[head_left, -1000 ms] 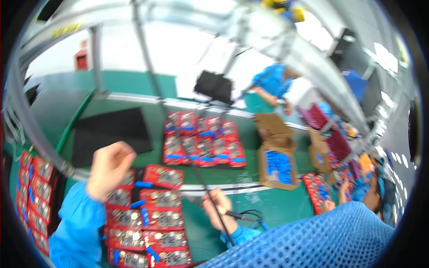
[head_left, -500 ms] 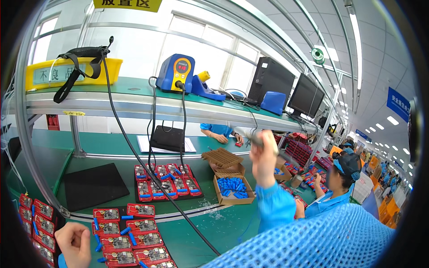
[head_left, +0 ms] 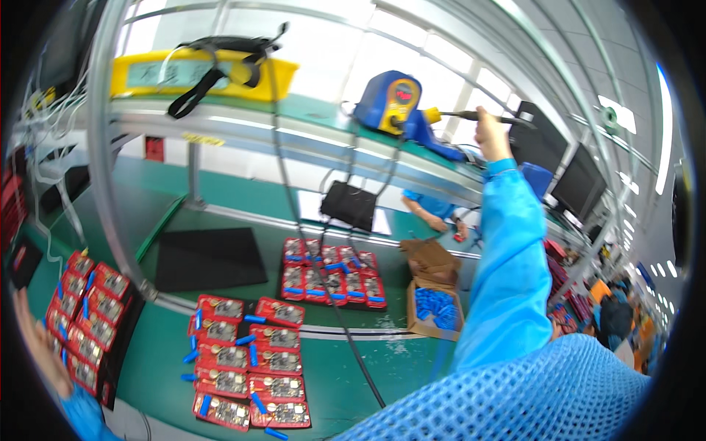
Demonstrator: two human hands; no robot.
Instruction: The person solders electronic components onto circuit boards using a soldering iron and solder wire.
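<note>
My right hand (head_left: pixel 493 136), raised to the shelf, grips a soldering iron (head_left: pixel 518 121) by its dark handle. The iron's front end points at the yellow mouth of the blue iron stand (head_left: pixel 432 121) and appears to meet it. Beside the stand sits a blue and yellow soldering station (head_left: pixel 388 103) with a lit display. At the far left edge, my left hand (head_left: pixel 40 345) has its fingers stretched out next to a group of red-cased circuit boards (head_left: pixel 90 338) with blue cylinders. Another group of red-cased circuit boards (head_left: pixel 276 361) lies in the middle foreground.
Behind are more red-cased boards (head_left: pixel 334 283), a black mat (head_left: pixel 209 257) and a cardboard box (head_left: pixel 434 327) of blue cylinders. A black cable (head_left: pixel 323 283) hangs across the bench. On the shelf stands a yellow bin (head_left: pixel 279 81). A co-worker's hand (head_left: pixel 434 222) shows beyond the bench.
My right hand has risen with the soldering iron to the stand on the shelf. My left hand has moved left, its curled fingers now straightened. The view has swung left.
</note>
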